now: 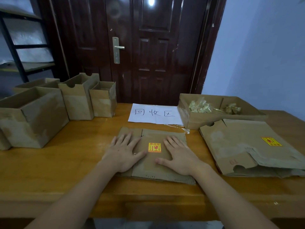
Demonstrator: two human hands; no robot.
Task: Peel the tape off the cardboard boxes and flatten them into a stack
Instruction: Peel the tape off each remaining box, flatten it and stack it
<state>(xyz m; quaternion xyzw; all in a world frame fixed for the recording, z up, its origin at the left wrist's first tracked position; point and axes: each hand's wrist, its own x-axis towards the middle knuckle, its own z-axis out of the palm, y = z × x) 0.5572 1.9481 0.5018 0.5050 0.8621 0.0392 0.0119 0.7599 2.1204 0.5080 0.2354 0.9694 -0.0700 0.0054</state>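
Both hands, left and right, lie spread flat, pressing a flattened cardboard box at the bench centre, its long axis running left to right, near edge close to the bench front; upright boxes stand well left of it, a flattened stack right

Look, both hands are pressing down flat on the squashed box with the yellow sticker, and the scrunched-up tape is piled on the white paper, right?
Nearly. The left hand and right hand do press flat on the squashed box. But the head view shows the scrunched-up tape lying in the open box on the right, not on the white paper.
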